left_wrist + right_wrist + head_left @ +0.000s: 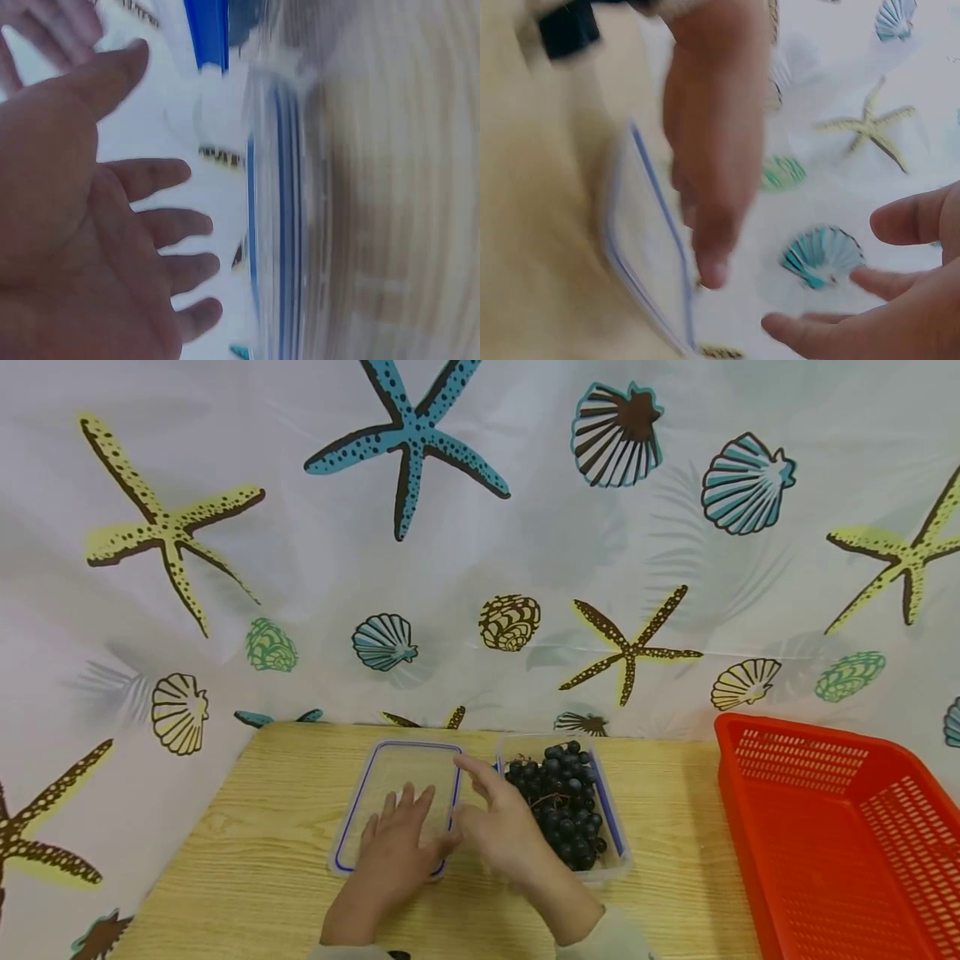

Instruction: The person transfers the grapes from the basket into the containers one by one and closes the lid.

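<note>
A clear plastic container (412,764) with a blue line round its top lies on the wooden table. Over its near part my left hand (397,847) is spread, fingers straight; in the left wrist view the hand (75,210) is apart from the container's blue-banded edge (289,225). My right hand (506,831) hovers between this container and a second clear box (618,852), fingers extended and holding nothing. Dark grapes (562,806) on their stems fill that second box. In the right wrist view, the right hand's fingers (810,334) are apart from everything.
A red plastic basket (817,852) with slotted sides stands on the right. Behind the table (255,827) hangs a white cloth (480,552) printed with starfish and shells. A blue flap (206,34) shows at the top of the left wrist view.
</note>
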Action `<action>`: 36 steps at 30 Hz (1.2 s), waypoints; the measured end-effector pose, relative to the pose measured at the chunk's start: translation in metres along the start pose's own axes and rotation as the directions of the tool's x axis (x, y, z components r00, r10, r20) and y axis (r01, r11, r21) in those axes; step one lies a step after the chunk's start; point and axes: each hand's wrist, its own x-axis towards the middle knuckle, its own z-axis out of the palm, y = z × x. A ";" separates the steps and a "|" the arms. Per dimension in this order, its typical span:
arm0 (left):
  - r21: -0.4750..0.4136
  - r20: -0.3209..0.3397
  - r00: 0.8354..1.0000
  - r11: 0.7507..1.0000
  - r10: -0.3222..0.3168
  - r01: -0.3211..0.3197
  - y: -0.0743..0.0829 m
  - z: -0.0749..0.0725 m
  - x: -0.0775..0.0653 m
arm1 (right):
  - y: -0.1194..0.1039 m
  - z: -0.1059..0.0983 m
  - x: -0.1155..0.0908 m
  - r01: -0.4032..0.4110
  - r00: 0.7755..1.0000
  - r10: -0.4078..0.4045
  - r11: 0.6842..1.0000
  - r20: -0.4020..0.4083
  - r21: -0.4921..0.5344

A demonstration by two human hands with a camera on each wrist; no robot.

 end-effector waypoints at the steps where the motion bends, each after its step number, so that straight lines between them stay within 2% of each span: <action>1: 0.018 -0.011 1.000 1.000 -0.021 0.021 -0.004 -0.004 -0.001 | 0.002 0.008 0.000 -0.032 0.999 0.032 0.999 0.006 0.015; 5: 0.068 -0.051 0.993 0.991 -0.108 0.112 -0.016 -0.015 -0.005 | 0.012 0.033 0.002 -0.145 0.989 0.145 0.988 0.003 0.053; 8: 0.076 -0.069 0.984 0.982 -0.165 0.170 -0.021 -0.018 -0.006 | 0.022 0.045 0.007 -0.187 0.981 0.190 0.980 -0.048 0.071; 12: 0.071 -0.075 0.978 0.978 -0.193 0.198 -0.024 -0.017 -0.006 | 0.035 0.054 0.012 -0.216 0.966 0.227 0.971 -0.119 0.102; 18: 0.089 -0.124 0.967 0.968 -0.221 0.233 -0.021 -0.021 -0.006 | 0.038 0.056 0.014 -0.269 0.957 0.282 0.949 -0.064 0.164; 24: 0.109 -0.184 0.945 0.950 -0.271 0.294 -0.025 -0.031 -0.008 | 0.034 0.054 0.011 -0.264 0.963 0.267 0.961 -0.030 0.083; 29: 0.081 -0.167 0.932 0.938 -0.322 0.338 -0.030 -0.033 -0.010 | 0.038 0.051 0.012 -0.267 0.964 0.267 0.963 -0.017 -0.023; 36: 0.091 -0.167 0.926 0.930 -0.338 0.355 -0.031 -0.030 -0.009 | 0.045 0.050 0.012 -0.254 0.967 0.256 0.961 0.012 -0.107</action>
